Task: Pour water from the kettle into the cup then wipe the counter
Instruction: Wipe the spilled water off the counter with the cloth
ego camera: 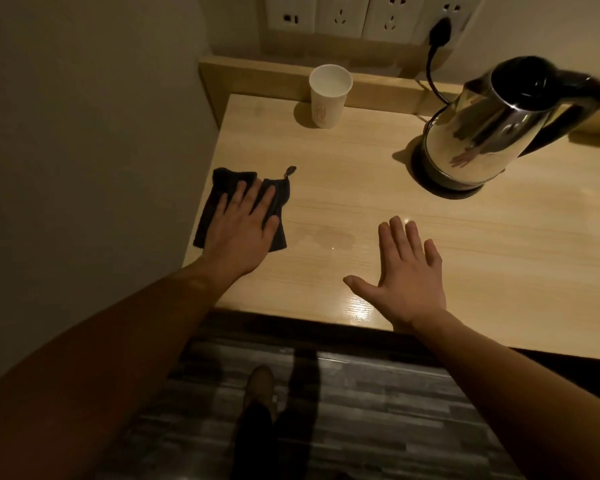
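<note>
You are looking at a dim, warm-toned scene, lit from overhead and slightly right, with a bright patch of glare on the counter [361, 308] by your right hand [407, 271] and soft shadows falling left of the cup [328, 98] and the kettle [492, 133]. The kettle's steel mirrors the room, and its black lid and handle smear into blur near the frame's right edge. Wide-angle distortion bends the counter's edges, while the left wall [84, 133] and the floor [361, 410] sink into murky, grainy shadow.
</note>
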### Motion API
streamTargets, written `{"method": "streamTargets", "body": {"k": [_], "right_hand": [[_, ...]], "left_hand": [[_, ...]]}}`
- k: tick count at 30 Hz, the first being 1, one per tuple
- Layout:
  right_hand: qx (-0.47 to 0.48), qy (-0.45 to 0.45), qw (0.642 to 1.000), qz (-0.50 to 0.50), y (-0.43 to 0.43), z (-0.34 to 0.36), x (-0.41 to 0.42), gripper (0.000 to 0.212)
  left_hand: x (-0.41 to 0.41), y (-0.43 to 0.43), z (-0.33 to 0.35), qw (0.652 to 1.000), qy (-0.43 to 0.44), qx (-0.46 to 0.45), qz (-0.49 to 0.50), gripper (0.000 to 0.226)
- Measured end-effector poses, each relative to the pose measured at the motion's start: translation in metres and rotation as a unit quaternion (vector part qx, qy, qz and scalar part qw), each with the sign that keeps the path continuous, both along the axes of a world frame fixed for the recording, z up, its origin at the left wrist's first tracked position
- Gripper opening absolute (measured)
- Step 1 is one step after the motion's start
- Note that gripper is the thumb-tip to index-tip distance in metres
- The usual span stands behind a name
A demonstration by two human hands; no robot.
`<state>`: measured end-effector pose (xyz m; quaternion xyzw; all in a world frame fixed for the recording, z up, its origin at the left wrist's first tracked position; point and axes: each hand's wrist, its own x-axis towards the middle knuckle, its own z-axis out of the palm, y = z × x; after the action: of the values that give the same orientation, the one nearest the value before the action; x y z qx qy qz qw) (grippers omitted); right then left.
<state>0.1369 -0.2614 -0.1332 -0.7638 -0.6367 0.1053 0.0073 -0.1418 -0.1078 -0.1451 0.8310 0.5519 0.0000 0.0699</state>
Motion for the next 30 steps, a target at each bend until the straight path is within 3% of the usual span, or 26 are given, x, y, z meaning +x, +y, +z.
{"method": "streamTargets", "body": {"k": [10,15,17,20,23,24,26,28,30], "right_hand": [[0.014,0.006,1.0,0.007,-0.004,0.002,0.0,0.116],[0.011,0.006,1.0,0.01,-0.003,0.002,0.001,0.116],[0.012,0.007,1.0,0.008,-0.002,0.0,0.002,0.116],[0.012,0.009,1.0,0.005,-0.001,-0.002,0.003,0.117],[0.005,0.006,1.0,0.003,0.0,-0.004,0.003,0.117],[0.006,0.005,1.0,0.001,0.0,-0.005,0.003,0.117],[0.009,0.005,1.0,-0.003,0.0,-0.005,0.003,0.117],[0.011,0.003,1.0,-0.004,0.001,-0.006,0.003,0.116],[0.01,0.0,1.0,-0.004,0.002,-0.008,0.003,0.116]], "left_hand": [[-0.012,-0.106,0.005,0.996,-0.055,-0.019,0.072,0.058],[0.003,-0.162,0.026,0.969,-0.211,-0.018,0.131,0.046],[0.012,-0.172,0.038,0.918,-0.324,-0.075,0.215,0.041],[0.025,-0.143,0.065,0.795,-0.461,-0.189,0.344,0.05],[0.049,-0.083,0.084,0.748,-0.562,-0.172,0.309,0.048],[0.06,-0.06,0.087,0.755,-0.566,-0.173,0.283,0.053],[0.082,-0.013,0.084,0.824,-0.497,-0.155,0.223,0.056],[0.103,0.032,0.07,0.912,-0.374,-0.103,0.132,0.06],[0.123,0.066,0.052,0.971,-0.223,-0.084,0.038,0.07]]}}
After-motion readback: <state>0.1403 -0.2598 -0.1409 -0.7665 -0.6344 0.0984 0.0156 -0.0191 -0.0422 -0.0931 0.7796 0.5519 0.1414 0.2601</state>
